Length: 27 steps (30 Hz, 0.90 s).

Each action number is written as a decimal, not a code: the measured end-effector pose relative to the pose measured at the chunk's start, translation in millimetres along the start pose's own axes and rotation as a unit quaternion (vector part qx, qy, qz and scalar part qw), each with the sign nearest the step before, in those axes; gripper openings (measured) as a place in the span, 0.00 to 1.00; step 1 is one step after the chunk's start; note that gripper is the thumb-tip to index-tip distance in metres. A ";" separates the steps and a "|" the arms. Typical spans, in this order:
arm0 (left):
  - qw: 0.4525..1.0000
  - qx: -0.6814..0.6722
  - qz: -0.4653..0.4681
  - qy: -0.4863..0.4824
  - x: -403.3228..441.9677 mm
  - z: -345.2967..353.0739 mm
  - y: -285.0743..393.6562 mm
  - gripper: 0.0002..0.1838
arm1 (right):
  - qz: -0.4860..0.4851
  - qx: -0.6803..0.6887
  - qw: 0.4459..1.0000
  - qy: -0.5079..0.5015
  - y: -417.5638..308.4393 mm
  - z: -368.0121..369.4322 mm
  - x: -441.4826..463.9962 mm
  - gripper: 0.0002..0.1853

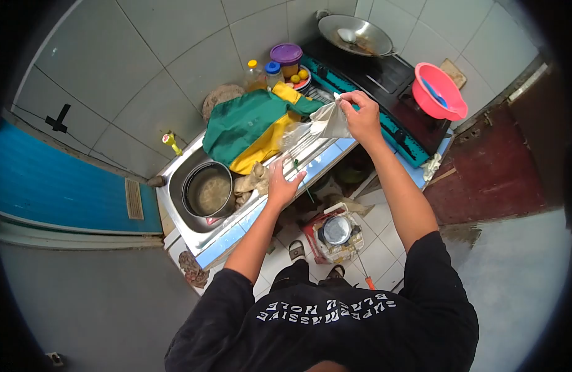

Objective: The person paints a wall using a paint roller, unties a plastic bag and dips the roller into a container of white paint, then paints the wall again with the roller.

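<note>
My right hand (pixel 360 116) pinches the top corner of a whitish, partly clear plastic bag (pixel 329 123), lifting it above the steel drainboard. The bag's lower part lies near the drainboard's ridges; what it contains, if anything, I cannot make out. My left hand (pixel 284 185) is at the counter's front edge, with thumb and fingers apart and nothing in its grip. A thin green strand (pixel 296 165) shows just beside its fingertips. Left of that hand lies a crumpled beige cloth (pixel 255 179). Behind both hands is a green and yellow cloth or garment (pixel 242 127) spread over the drainboard.
A dark pot of cloudy water (pixel 209 189) stands in the sink (pixel 177 214). Jars and a purple-lidded tub (pixel 287 54) line the wall. At right is a stove (pixel 385 77) with a wok (pixel 354 34) and a pink basin (pixel 436 93). A bucket (pixel 336 230) stands on the floor.
</note>
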<state>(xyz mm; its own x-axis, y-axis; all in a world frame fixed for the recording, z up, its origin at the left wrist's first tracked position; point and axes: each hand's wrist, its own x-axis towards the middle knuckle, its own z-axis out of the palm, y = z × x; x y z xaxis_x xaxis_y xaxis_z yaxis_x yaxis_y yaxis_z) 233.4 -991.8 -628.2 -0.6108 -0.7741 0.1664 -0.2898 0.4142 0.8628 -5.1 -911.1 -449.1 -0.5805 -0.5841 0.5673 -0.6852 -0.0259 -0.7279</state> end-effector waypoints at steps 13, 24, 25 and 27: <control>0.937 -0.226 0.011 -0.267 25.9 30.3 159.7 0.40 | 0.059 0.073 0.994 -0.058 -65.1 -91.6 -28.4 0.08; 0.816 -0.384 -0.127 -0.413 -64.4 79.3 141.6 0.27 | 0.254 0.205 0.945 0.033 -5.9 -157.1 -144.3 0.06; 0.798 -0.398 -0.151 -0.427 -79.4 89.6 131.4 0.28 | 0.282 0.221 0.933 0.031 3.9 -158.1 -158.9 0.06; 0.789 -0.415 -0.172 -0.419 -114.0 108.1 112.8 0.31 | 0.322 0.228 0.918 0.032 18.9 -155.1 -188.0 0.05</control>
<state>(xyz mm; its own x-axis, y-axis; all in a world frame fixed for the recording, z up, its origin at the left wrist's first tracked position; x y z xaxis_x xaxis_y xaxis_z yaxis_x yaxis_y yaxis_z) 190.7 -805.0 -601.4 -0.9750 -0.0393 -0.2188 -0.1740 -0.4772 0.8614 22.8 -675.9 -509.7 -0.8359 -0.5483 -0.0261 0.0556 -0.0372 -0.9978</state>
